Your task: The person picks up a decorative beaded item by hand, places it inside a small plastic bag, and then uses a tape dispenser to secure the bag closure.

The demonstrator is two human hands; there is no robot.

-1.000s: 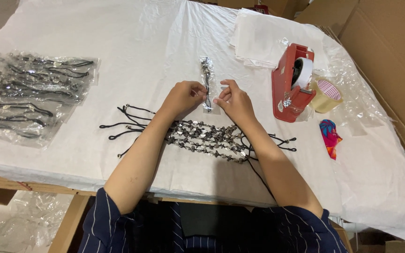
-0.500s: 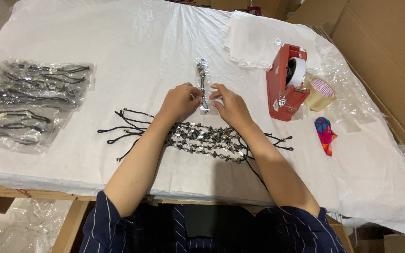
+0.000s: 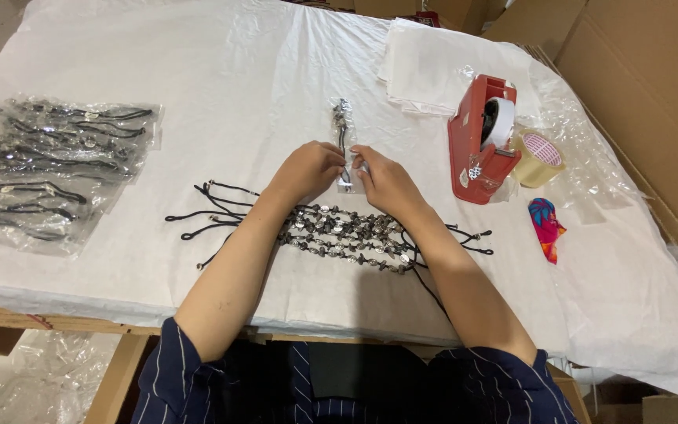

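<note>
Hands point(image 3: 347, 173) mid-table point(image 3: 221, 71), open cloth beyond.

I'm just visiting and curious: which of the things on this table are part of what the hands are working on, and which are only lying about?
In hand:
left hand and right hand, both on a small clear plastic sleeve holding a beaded cord.

Lying about:
loose black beaded cords
bagged cords
red tape dispenser
clear tape roll

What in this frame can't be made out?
- Head view: the lower end of the small clear bag is covered by the left hand and right hand; the grip is hidden.
- The forearms cover parts of the beaded cords.
- The cardboard boxes are cut off by the right edge.
- The bagged cords are too small to count.
</note>
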